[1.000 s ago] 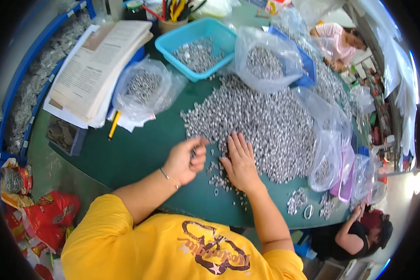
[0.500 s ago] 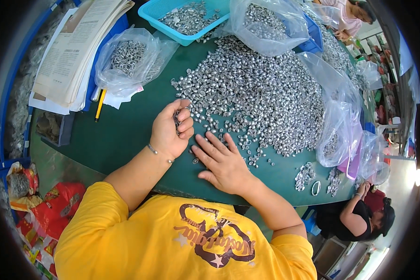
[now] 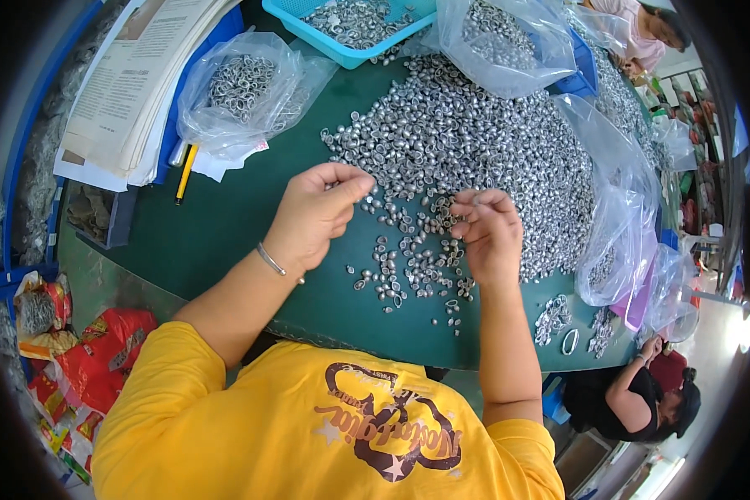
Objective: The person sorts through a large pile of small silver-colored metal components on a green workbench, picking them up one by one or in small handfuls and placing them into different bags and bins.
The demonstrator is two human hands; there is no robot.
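Silvery, rounded, hollow metal pieces (image 3: 483, 158) lie in a broad pile on the green table (image 3: 225, 233). Above the pile's left edge is my left hand (image 3: 321, 212), its fingers curled and thumb pressed against the index finger. The inside of that fist is turned from view, though metal pieces showed in it half a second ago. My right hand (image 3: 492, 229) is raised at the pile's near side, fingers bent together. What its fingertips pinch, if anything, is too small to make out. Loose metal pieces (image 3: 408, 267) are scattered between my hands.
A turquoise basket (image 3: 350, 54) and plastic bags (image 3: 508, 62) of metal parts stand at the back. At left are a bag of rings (image 3: 242, 87), papers (image 3: 133, 100) and a yellow pen (image 3: 187, 175). Small part clusters (image 3: 552, 318) lie right. Two people work nearby.
My right hand has lifted from flat on the table and moved right, its fingers now bent. Loose pieces it covered are visible. My left hand has turned, hiding its palm.
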